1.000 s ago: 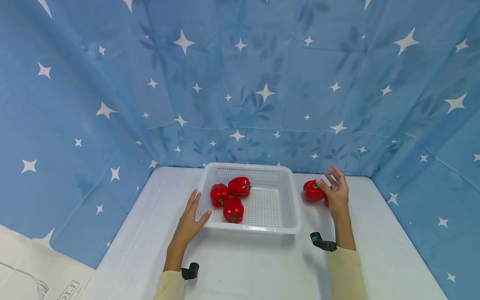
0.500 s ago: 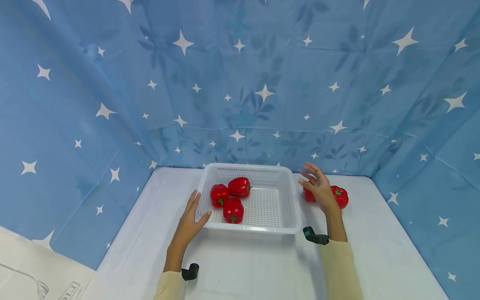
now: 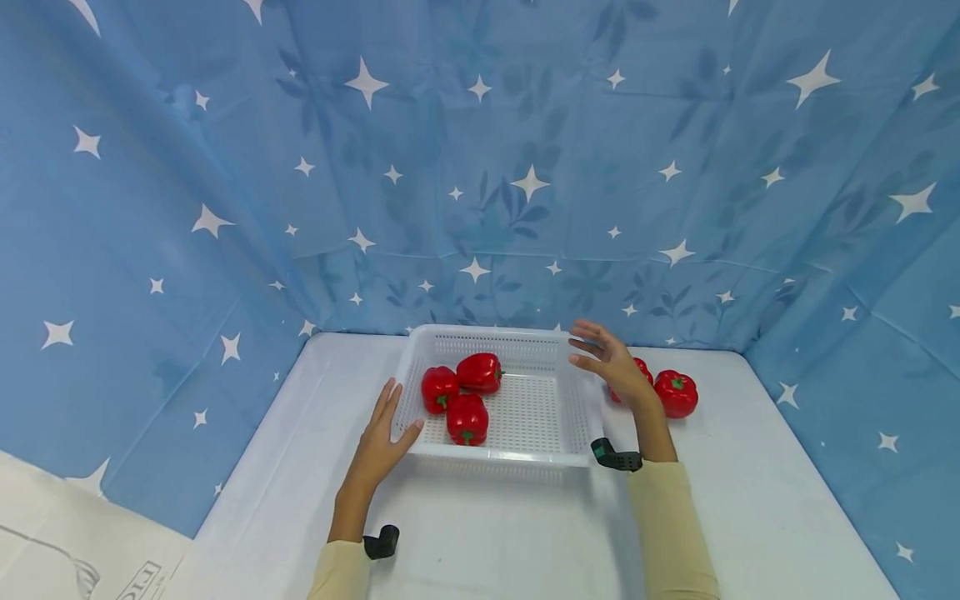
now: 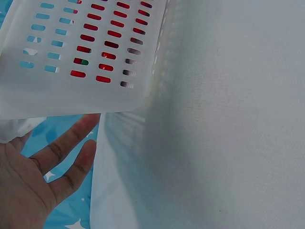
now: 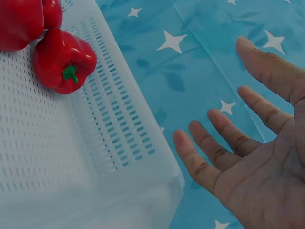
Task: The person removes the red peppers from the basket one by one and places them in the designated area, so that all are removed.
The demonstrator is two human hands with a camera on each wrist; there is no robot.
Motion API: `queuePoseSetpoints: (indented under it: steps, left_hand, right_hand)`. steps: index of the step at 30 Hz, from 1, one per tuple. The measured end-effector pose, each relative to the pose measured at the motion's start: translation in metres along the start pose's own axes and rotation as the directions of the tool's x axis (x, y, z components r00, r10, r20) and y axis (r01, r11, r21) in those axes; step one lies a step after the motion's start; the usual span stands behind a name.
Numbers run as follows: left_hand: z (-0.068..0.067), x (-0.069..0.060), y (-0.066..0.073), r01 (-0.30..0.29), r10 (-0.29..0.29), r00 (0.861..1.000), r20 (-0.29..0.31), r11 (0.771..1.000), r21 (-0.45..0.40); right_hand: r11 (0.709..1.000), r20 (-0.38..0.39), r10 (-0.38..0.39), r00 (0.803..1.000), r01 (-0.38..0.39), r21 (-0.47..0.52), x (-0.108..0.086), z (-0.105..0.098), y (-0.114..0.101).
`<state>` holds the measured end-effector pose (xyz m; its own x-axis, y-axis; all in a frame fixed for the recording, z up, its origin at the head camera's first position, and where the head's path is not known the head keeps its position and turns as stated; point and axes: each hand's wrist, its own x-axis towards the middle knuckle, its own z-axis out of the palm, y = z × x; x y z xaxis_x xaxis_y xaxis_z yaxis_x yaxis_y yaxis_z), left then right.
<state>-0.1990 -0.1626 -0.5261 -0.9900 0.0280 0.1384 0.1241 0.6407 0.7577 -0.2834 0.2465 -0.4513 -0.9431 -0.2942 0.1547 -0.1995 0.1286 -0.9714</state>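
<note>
A white perforated plastic basket (image 3: 534, 412) holds three red bell peppers (image 3: 467, 419) in its left half. My left hand (image 3: 379, 446) is at the basket's front left corner, its fingers spread with nothing gripped; whether it touches the wall I cannot tell. Over the basket's right rim hovers my right hand (image 3: 617, 368), palm facing left and fingers apart, holding nothing. In the right wrist view, its fingers (image 5: 195, 162) show just outside the basket wall. Two more red peppers lie right of the basket: one pepper (image 3: 677, 394) in full sight, the other (image 3: 642, 367) partly hidden behind my right hand.
The basket stands on a white-covered table (image 3: 495, 533). A blue curtain (image 3: 480, 167) with white stars rises behind the table and along both sides. A pale cloth with printed drawings (image 3: 82, 533) is at the lower left.
My right hand has moved left, from above the two peppers on the table to the basket's right rim, uncovering the rightmost pepper. My left hand and the basket have stayed put.
</note>
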Motion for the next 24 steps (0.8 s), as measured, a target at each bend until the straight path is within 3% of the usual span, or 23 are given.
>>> queuePoseSetpoints:
  steps: [5, 24]
  left_hand:
    - [0.001, 0.000, -0.001, 0.003, -0.003, 1.000, 0.005, 1.000, 0.001]
    - [0.001, 0.000, -0.001, 0.006, -0.006, 1.000, 0.005, 1.000, 0.003]
  right_hand:
    - [0.999, 0.048, 0.038, 0.998, -0.037, -0.016, 0.006, 0.008, 0.001]
    - [0.995, 0.157, 0.050, 0.986, -0.036, -0.092, 0.035, 0.039, -0.001]
